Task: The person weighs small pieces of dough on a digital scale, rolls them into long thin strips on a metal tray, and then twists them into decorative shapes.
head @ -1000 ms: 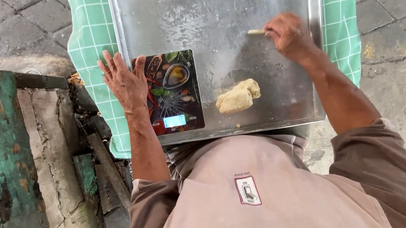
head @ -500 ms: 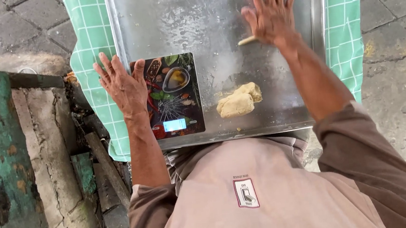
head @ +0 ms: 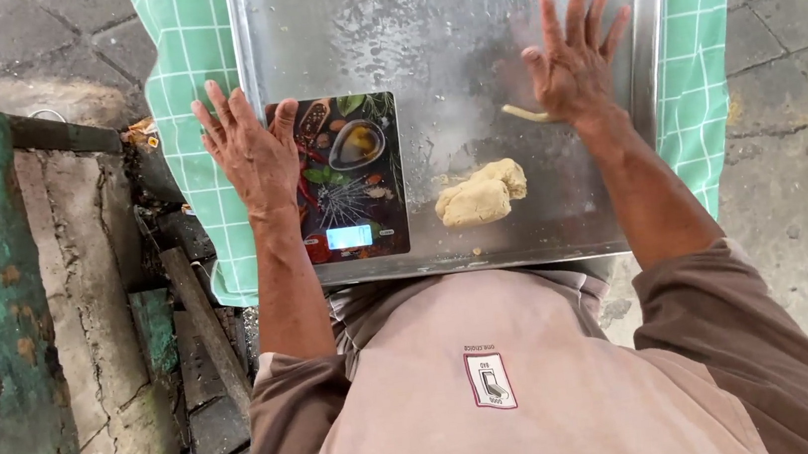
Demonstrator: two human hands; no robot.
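Dough rolling looked to be the step in hand: a thin rope of dough (head: 526, 113) lay on the floured steel tray (head: 424, 35), its right end under the heel of the right hand (head: 574, 59), whose fingers were spread flat and gripped nothing. Nearer, the main dough lump (head: 481, 195) sat apart from it, just right of the kitchen scale (head: 351, 177), whose left edge the open left hand (head: 251, 153) rested against. Continuing would call for even, light palm pressure along the rope.

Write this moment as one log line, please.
left hand: flat on kitchen scale edge | right hand: open, pressing dough strip | dough lump: on tray
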